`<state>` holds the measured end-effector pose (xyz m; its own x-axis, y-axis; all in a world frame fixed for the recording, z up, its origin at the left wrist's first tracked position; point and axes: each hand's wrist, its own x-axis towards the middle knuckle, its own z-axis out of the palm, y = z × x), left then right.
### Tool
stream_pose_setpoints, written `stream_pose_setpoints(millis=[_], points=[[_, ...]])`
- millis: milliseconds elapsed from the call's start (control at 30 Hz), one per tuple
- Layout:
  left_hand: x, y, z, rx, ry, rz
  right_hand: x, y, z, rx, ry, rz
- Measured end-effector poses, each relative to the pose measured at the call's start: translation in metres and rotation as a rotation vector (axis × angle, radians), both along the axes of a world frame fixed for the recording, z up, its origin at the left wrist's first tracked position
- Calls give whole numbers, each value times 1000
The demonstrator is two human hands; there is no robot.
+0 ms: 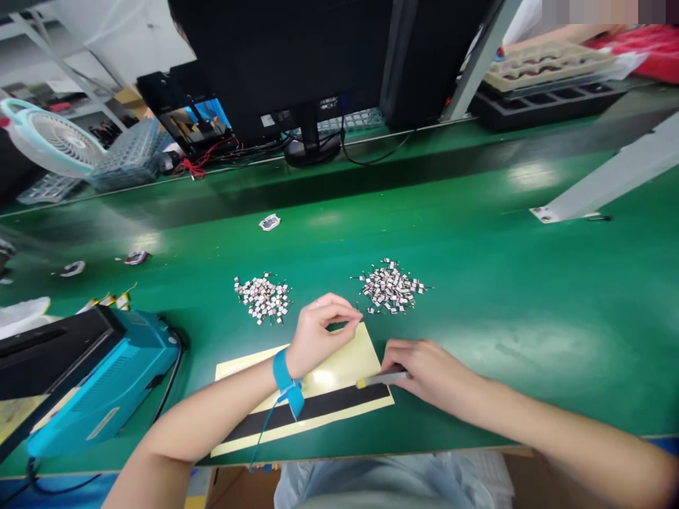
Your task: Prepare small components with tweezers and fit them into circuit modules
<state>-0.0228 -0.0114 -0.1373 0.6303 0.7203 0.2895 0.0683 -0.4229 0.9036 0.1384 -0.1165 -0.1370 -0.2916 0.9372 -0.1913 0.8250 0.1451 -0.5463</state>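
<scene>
My left hand (326, 332), with a blue strap (286, 382) round its wrist, is over the top of a pale yellow sheet (366, 353). Its thumb and index finger are pinched together; whatever they hold is too small to make out. A black strip (329, 406) runs along the lower part of the sheet. My right hand (419, 367) is closed around a thin grey tool (385, 379) with a yellowish tip, which points left over the strip. Small white and black parts lie in one pile (392, 288) beyond my hands and in another pile (264, 298) to the left.
A teal machine (111, 382) with a black cable stands at the left. Several small pieces lie farther back, one white piece (270, 223) among them. A metal post (610, 173) meets the green table (477, 261) at the right. A monitor (297, 56) stands behind.
</scene>
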Motion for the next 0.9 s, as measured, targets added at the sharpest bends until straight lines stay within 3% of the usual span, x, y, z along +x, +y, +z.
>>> stream_pose_setpoints(millis=[100,233,367,633,900], points=[[3,-9,-12,-97,-100,-38,8,13,2,-121,282,-157],[2,-11,-13,-60,-125,-42,10,23,4,-112,671,-372],[-1,-13,-15,60,-89,-9,5,26,4,-122,939,-398],[-1,-14,-15,153,-77,-46,-2,25,4,-183,1035,-420],[2,-15,-12,226,-87,-50,-8,24,2,-183,1114,-526]])
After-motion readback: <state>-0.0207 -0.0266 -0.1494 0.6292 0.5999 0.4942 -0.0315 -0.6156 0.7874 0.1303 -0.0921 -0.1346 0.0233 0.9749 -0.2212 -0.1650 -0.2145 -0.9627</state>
